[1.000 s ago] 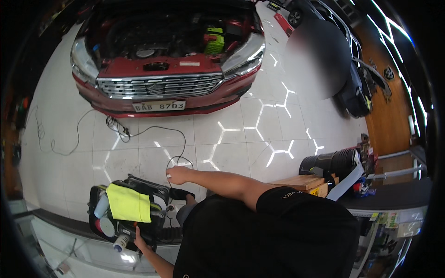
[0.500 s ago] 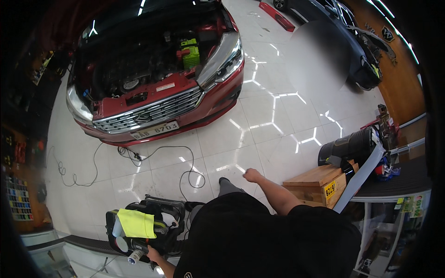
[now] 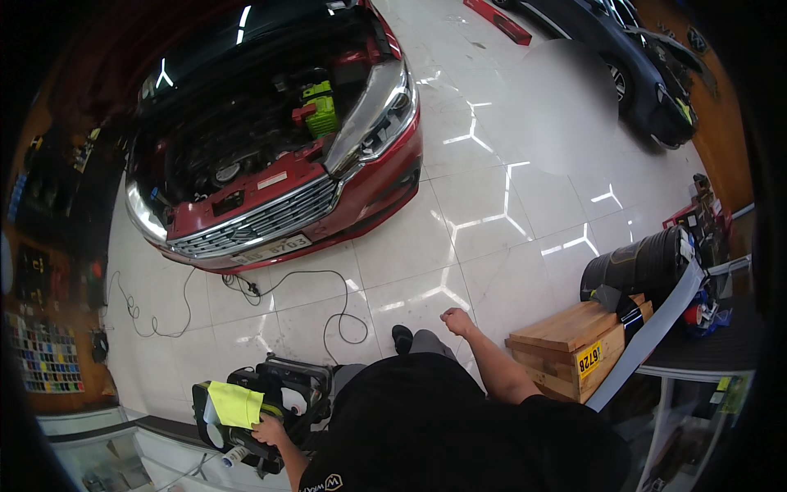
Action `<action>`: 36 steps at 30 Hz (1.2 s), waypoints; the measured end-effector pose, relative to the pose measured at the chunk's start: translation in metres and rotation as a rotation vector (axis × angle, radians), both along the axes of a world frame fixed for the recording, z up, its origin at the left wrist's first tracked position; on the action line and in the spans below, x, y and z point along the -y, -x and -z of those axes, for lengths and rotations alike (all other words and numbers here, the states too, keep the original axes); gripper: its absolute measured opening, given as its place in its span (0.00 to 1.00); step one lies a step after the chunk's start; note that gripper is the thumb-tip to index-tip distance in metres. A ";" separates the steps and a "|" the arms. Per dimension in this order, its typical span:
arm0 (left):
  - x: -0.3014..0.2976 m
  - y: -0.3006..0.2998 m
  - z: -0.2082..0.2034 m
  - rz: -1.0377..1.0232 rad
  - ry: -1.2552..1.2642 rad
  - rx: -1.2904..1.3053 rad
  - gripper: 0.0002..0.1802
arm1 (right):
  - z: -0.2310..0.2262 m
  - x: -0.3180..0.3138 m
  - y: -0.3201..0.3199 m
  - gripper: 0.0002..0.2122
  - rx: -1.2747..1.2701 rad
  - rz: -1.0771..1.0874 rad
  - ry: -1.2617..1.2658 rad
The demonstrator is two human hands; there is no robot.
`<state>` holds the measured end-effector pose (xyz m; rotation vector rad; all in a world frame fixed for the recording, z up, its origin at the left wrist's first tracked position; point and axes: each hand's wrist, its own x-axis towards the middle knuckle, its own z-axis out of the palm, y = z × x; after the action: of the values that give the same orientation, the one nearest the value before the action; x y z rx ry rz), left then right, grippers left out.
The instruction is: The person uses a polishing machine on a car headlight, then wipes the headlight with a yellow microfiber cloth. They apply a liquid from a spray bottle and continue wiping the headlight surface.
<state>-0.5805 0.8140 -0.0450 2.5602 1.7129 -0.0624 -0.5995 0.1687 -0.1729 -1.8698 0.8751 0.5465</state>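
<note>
At the lower left, my left hand (image 3: 268,429) is at the near right corner of a yellow-green cloth (image 3: 234,403), its fingers closed on the edge. The cloth lies draped over an open black tool bag (image 3: 305,375) packed with gear. Beside that hand, a white bottle (image 3: 235,456) lies at the bag's near side. A round pale disc (image 3: 215,435) shows just below the cloth. My right hand (image 3: 457,321) hangs over the floor in a loose fist, with nothing visible in it.
A red car (image 3: 328,215) with its hood up stands ahead. A black cable (image 3: 324,273) loops over the tiled floor (image 3: 426,283). To my right are a wooden crate (image 3: 545,334) and a black drum (image 3: 623,266). A dark car (image 3: 574,37) stands far right.
My left hand has moved up from beside the bottle to the cloth's corner and closed there. My right hand stays in a loose fist. The view has shifted slightly.
</note>
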 end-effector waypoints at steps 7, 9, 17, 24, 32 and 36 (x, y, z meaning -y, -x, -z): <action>0.023 -0.079 -0.022 0.217 -0.024 0.107 0.39 | 0.041 0.022 0.062 0.18 -0.028 0.207 -0.070; 0.034 -0.100 -0.036 0.307 -0.050 0.179 0.34 | 0.053 0.020 0.087 0.18 -0.100 0.202 -0.060; 0.062 -0.142 -0.022 0.782 0.224 0.427 0.20 | 0.047 0.023 0.124 0.17 -0.289 0.212 -0.111; 0.152 -0.085 0.016 0.962 0.847 0.039 0.18 | 0.019 0.055 0.095 0.17 -0.261 0.227 -0.122; 0.123 -0.014 -0.004 0.741 0.603 0.343 0.15 | -0.032 0.031 0.010 0.19 -0.171 0.103 -0.139; 0.051 -0.002 -0.030 0.435 0.245 0.679 0.09 | -0.041 0.023 -0.010 0.21 -0.205 0.051 -0.117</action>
<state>-0.5789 0.7626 -0.0149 2.3248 0.8451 0.4840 -0.5892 0.1452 -0.1316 -1.7020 1.0000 0.7514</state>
